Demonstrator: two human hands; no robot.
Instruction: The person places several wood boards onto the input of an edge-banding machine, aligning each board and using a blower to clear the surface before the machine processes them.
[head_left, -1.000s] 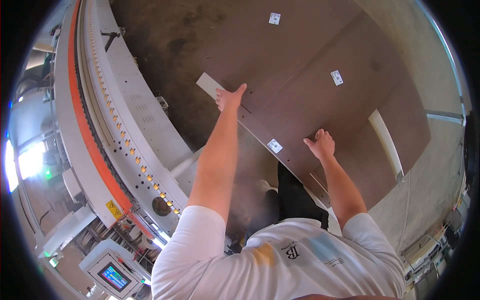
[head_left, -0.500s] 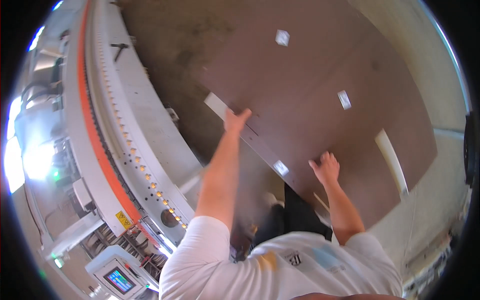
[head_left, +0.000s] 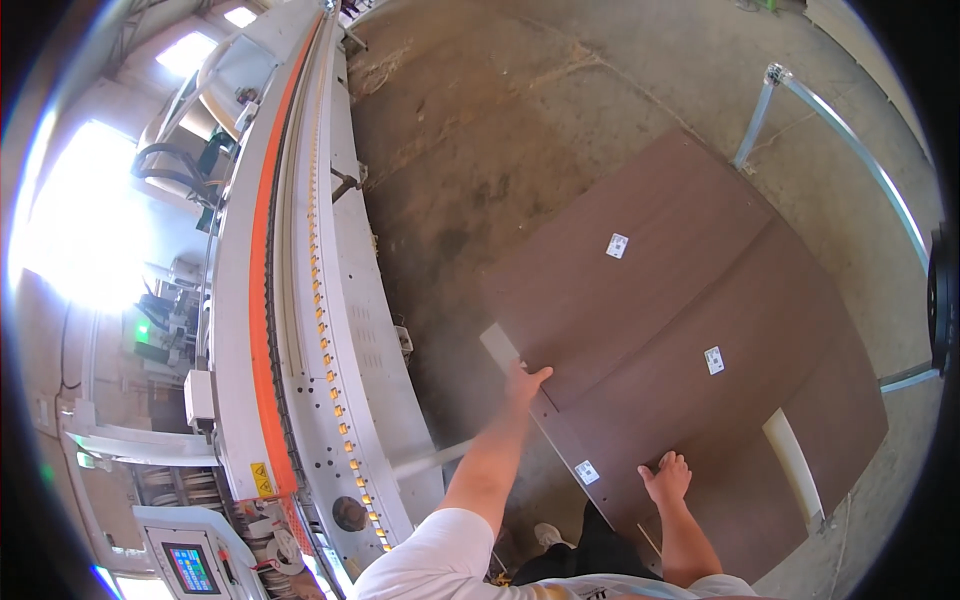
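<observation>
Large brown panels (head_left: pixel 620 320) lie before me, with small white labels (head_left: pixel 618 246) on their faces. My left hand (head_left: pixel 528 380) grips the near-left panel edge. Its thumb lies on top, while the other fingers are mostly hidden at the edge. A pale strip (head_left: pixel 498 345) shows at that edge, just beyond this hand. My right hand (head_left: pixel 668 478) rests on the brown surface nearer to my body, thumb and fingers apart and slightly bent. Another white label (head_left: pixel 586 472) sits between the hands, close to the near edge.
At left runs a long machine with an orange band (head_left: pixel 262 250) and a row of yellow rollers (head_left: pixel 330 375). Its control screen (head_left: pixel 188 568) is at the lower left. Metal tube rails (head_left: pixel 850 140) stand on the right. A pale curved strip (head_left: pixel 793 462) shows among the panels.
My view has tilted up, so panels and hands appear lower and more floor and machine show. Both hands keep about the same places on the panels.
</observation>
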